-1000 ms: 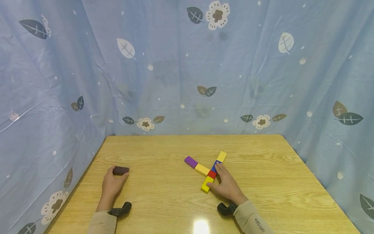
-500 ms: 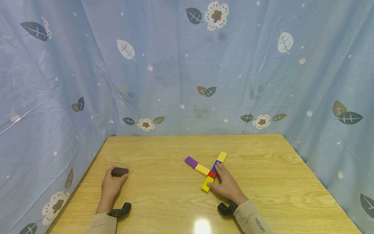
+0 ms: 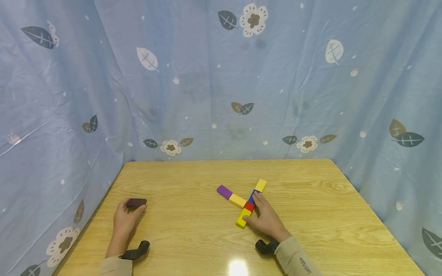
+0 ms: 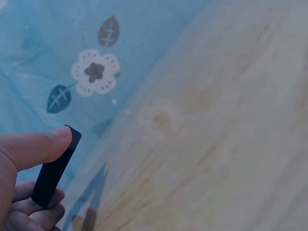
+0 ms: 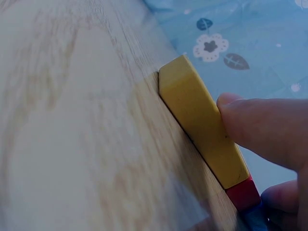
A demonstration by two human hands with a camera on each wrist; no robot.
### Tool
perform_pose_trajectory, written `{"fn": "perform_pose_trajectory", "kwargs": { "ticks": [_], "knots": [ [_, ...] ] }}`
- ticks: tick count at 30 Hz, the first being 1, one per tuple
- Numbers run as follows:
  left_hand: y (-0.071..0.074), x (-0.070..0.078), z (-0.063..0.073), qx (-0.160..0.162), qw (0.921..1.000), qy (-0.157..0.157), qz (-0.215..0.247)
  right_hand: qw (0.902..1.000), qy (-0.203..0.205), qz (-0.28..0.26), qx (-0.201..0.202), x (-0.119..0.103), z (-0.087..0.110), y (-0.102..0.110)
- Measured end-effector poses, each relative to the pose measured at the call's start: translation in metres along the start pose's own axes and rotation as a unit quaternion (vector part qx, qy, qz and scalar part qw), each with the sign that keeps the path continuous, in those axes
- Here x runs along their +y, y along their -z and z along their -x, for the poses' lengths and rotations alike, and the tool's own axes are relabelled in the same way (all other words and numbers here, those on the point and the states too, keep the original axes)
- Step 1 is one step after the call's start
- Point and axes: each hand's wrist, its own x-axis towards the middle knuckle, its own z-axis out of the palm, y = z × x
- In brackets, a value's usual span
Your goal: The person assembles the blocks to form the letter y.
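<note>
At the table's left side my left hand [image 3: 123, 222] pinches a dark brown block [image 3: 137, 203] end to end. In the left wrist view the block [image 4: 54, 171], nearly black there, spans from thumb to fingers. My right hand [image 3: 268, 221] rests on a row of joined blocks. Its thumb touches the near yellow block [image 5: 197, 122], while the fingertips lie on the blue block [image 3: 251, 198]. Between these two is a red block [image 3: 248, 206]. Another yellow block [image 3: 261, 185] ends the row at the back. A pale yellow block [image 3: 238, 200] and a purple block [image 3: 225, 191] branch off leftward.
The blocks lie on a wood-grain table [image 3: 186, 230] with rounded back corners. A blue patterned curtain [image 3: 193, 99] hangs behind it and along both sides. Each wrist wears a black device, such as the one by the left cuff [image 3: 136, 251].
My left hand has drifted a little to the left, carrying the dark block with it. The right hand stays on the block row, and the head view has shifted slightly.
</note>
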Motion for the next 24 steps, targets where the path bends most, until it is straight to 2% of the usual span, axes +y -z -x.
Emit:
{"fn": "perform_pose_trajectory", "kwargs": {
  "ticks": [5,11,24],
  "knots": [
    [-0.005,0.006,0.002,-0.034,0.9994,-0.009,0.003,1.0,0.0,0.004,0.001,0.001,0.0,-0.001],
    [-0.011,0.02,0.009,-0.063,0.9976,-0.028,0.005,1.0,-0.002,0.002,-0.004,0.001,0.0,-0.001],
    [-0.024,0.047,0.016,-0.103,0.9889,-0.107,0.003,0.9999,0.01,0.001,-0.002,-0.002,0.0,0.002]
  ]
}}
